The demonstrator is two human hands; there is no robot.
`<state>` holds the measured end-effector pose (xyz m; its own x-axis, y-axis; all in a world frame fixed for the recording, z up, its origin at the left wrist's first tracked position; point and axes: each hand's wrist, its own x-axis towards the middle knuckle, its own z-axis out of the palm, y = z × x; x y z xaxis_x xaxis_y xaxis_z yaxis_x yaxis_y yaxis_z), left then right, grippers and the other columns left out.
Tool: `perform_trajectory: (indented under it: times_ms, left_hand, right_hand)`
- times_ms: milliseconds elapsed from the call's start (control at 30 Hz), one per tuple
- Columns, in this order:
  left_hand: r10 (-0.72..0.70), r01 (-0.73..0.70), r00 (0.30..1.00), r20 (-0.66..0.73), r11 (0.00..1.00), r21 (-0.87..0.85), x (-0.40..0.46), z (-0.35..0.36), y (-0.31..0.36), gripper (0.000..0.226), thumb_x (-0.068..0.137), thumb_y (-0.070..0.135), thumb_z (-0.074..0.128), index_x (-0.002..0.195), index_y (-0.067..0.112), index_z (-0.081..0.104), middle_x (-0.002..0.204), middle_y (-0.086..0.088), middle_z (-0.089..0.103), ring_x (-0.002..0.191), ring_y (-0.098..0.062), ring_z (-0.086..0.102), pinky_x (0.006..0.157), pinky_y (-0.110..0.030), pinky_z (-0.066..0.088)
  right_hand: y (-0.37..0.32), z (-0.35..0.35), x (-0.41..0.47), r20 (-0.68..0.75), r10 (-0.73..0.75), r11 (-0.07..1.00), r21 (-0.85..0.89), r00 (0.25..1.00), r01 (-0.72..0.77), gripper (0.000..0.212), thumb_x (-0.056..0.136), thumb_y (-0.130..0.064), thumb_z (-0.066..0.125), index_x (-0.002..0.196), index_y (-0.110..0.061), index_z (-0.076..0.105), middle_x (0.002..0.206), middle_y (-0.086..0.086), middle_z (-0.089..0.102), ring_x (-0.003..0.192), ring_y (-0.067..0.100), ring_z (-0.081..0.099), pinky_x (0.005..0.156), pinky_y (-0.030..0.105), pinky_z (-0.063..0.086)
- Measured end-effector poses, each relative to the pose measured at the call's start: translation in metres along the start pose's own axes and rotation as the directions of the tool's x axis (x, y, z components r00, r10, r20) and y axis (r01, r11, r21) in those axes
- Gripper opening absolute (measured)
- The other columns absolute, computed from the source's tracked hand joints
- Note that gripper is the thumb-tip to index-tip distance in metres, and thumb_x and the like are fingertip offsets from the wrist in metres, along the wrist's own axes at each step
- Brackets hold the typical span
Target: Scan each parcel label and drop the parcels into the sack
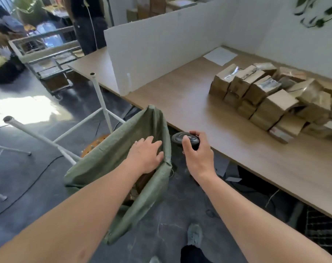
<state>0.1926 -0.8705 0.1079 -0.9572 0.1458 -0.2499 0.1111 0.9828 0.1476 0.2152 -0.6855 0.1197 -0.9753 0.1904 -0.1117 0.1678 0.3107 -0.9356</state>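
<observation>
Head view: left hand (145, 154) fingers straight, flat over sack (123, 149) mouth. Right hand (197, 154) fingers clamped on scanner (179, 138); parcels (275, 99) well beyond its fingertips.

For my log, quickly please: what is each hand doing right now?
Left hand: open, fingers straight, resting on the green sack at its mouth.
Right hand: closed, holding the black scanner.

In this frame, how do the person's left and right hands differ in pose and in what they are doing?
The left hand lies open with its fingers spread, resting over the mouth of the green sack; the right hand is curled round a dark handheld scanner. The left hand holds nothing, the right grips the tool. The left sits over the sack, the right by the edge of the wooden table. Both are bare and reach forward.
</observation>
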Motion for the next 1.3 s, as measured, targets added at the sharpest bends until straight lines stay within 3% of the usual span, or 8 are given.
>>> perform_trajectory:
  times_ms: [67,300,500,667,833,1033,1300]
  left_hand:
    - [0.066,-0.065,0.998,-0.016,0.998,0.023,0.003,-0.009,0.024,0.058,0.106,0.051,0.041,0.159,0.025,0.041,0.161,-0.011,0.041,0.144,-0.035,0.043,0.119,-0.050,0.036]
    - [0.267,-0.264,0.964,-0.019,0.960,0.090,0.020,-0.031,0.131,0.054,0.105,0.049,0.045,0.152,0.022,0.048,0.152,-0.013,0.049,0.134,-0.036,0.050,0.113,-0.048,0.041]
    - [0.388,-0.386,0.921,-0.016,0.919,0.082,0.041,-0.041,0.252,0.056,0.107,0.046,0.045,0.159,0.024,0.040,0.165,-0.011,0.035,0.145,-0.034,0.042,0.117,-0.047,0.038]
    - [0.462,-0.456,0.886,-0.030,0.883,0.116,0.059,-0.033,0.351,0.057,0.107,0.046,0.046,0.159,0.024,0.041,0.163,-0.010,0.039,0.145,-0.032,0.042,0.117,-0.044,0.038]
    - [0.485,-0.481,0.875,-0.007,0.870,0.111,0.084,-0.020,0.428,0.055,0.106,0.047,0.046,0.156,0.024,0.044,0.155,-0.009,0.045,0.138,-0.032,0.046,0.113,-0.044,0.041]
    - [0.504,-0.505,0.863,0.037,0.857,0.100,0.136,-0.010,0.492,0.055,0.104,0.046,0.049,0.154,0.026,0.045,0.160,-0.007,0.041,0.140,-0.033,0.045,0.111,-0.046,0.044]
    - [0.525,-0.535,0.843,0.116,0.840,0.086,0.249,0.016,0.553,0.048,0.101,0.046,0.053,0.146,0.028,0.051,0.151,-0.007,0.046,0.133,-0.032,0.050,0.104,-0.045,0.048]
  right_hand:
    - [-0.001,-0.023,-0.006,-0.078,0.000,1.000,0.018,0.997,0.001,0.031,0.087,-0.068,0.058,0.112,-0.049,0.057,0.100,-0.014,0.074,0.095,0.018,0.075,0.089,0.051,0.062]
    - [0.012,-0.123,-0.015,-0.286,-0.012,1.000,-0.009,0.958,0.010,0.025,0.103,-0.050,0.062,0.124,-0.038,0.058,0.108,-0.015,0.070,0.091,0.007,0.070,0.085,0.042,0.061]
    - [0.034,-0.224,-0.010,-0.387,0.012,1.000,0.005,0.922,-0.011,0.043,0.091,-0.064,0.054,0.126,-0.039,0.057,0.107,-0.012,0.072,0.095,0.018,0.072,0.086,0.049,0.062]
    - [0.062,-0.310,0.005,-0.419,0.036,0.999,0.014,0.907,-0.033,0.042,0.090,-0.065,0.053,0.124,-0.042,0.057,0.103,-0.010,0.073,0.092,0.019,0.073,0.081,0.049,0.063]
    - [0.092,-0.382,0.026,-0.431,0.052,0.998,0.003,0.901,-0.056,0.023,0.102,-0.052,0.060,0.123,-0.042,0.056,0.105,-0.012,0.072,0.093,0.018,0.073,0.080,0.045,0.062]
    - [0.117,-0.436,0.066,-0.448,0.124,0.992,0.068,0.885,-0.105,0.048,0.081,-0.074,0.050,0.120,-0.046,0.056,0.104,-0.013,0.073,0.093,0.021,0.074,0.081,0.056,0.063]
    - [0.159,-0.477,0.167,-0.472,0.210,0.978,0.093,0.856,-0.188,0.039,0.080,-0.074,0.051,0.113,-0.053,0.056,0.104,-0.015,0.072,0.095,0.019,0.073,0.079,0.056,0.064]
